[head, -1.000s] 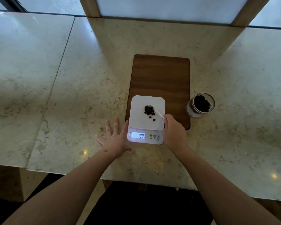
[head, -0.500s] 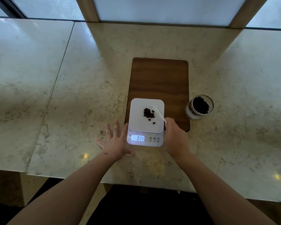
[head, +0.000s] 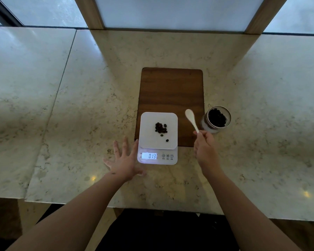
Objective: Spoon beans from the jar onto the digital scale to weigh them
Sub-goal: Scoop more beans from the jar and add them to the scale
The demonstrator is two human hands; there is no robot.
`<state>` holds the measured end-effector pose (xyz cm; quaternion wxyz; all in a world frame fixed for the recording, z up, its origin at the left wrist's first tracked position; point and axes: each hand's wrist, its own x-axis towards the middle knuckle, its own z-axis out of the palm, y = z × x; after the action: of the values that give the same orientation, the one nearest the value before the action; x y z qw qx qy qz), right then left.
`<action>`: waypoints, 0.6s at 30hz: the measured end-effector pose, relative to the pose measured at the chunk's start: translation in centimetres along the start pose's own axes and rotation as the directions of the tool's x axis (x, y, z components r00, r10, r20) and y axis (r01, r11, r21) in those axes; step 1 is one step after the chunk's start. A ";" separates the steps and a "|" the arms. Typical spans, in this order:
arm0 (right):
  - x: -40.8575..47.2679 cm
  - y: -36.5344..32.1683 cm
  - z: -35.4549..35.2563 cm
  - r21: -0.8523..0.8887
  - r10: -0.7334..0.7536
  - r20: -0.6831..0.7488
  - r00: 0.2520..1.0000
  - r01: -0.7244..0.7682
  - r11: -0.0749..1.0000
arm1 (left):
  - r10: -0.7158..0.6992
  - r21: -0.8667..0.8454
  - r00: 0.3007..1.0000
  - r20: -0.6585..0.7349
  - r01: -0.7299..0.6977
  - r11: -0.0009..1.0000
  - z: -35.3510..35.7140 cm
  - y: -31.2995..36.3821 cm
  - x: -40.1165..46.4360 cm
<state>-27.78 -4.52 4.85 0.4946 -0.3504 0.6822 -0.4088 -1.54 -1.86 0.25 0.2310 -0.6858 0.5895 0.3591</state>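
A white digital scale (head: 149,140) sits at the near end of a wooden board, its lit display reading 0.13. A small pile of dark beans (head: 160,128) lies on its platform, with two loose beans nearer me. An open glass jar (head: 217,119) of dark beans stands right of the board. My right hand (head: 204,147) grips the handle of a white spoon (head: 191,118), whose empty bowl is raised over the board between scale and jar. My left hand (head: 124,160) rests flat on the counter with fingers spread, touching the scale's left corner.
The dark wooden board (head: 171,89) lies on a pale marble counter (head: 80,109). A seam (head: 62,84) runs through the counter at the left. Window frames (head: 91,13) stand along the far edge. The counter's near edge is just below my forearms.
My right hand has lifted the spoon off the scale platform and swung it right, toward the jar. The display went from 1.90 to 0.13. My left hand stayed put.
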 end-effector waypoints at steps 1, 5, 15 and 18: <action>0.0 -0.5 -0.7 -0.075 -0.069 -0.048 0.996 0.066 0.995 | 0.001 -0.002 1.000 -0.002 -0.001 1.000 0.0 -0.1 0.0; 0.2 -2.0 -4.0 -0.322 -0.311 -0.131 0.941 0.256 0.911 | 0.007 -0.003 1.000 -0.002 -0.007 1.000 0.2 -0.2 0.2; 2.3 -3.1 -8.6 -0.662 -0.396 -0.197 0.897 0.176 0.728 | -0.037 0.058 0.999 0.035 0.035 0.998 0.1 0.0 0.6; 2.9 -3.1 -9.0 -0.716 -0.394 -0.161 0.905 0.168 0.678 | -0.031 0.069 0.999 0.025 0.030 0.997 -0.1 -0.1 0.4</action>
<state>-36.97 -6.53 8.11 0.1492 -0.5432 0.7883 -0.2475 -1.44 -2.19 -0.02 0.2676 -0.6816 0.5878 0.3439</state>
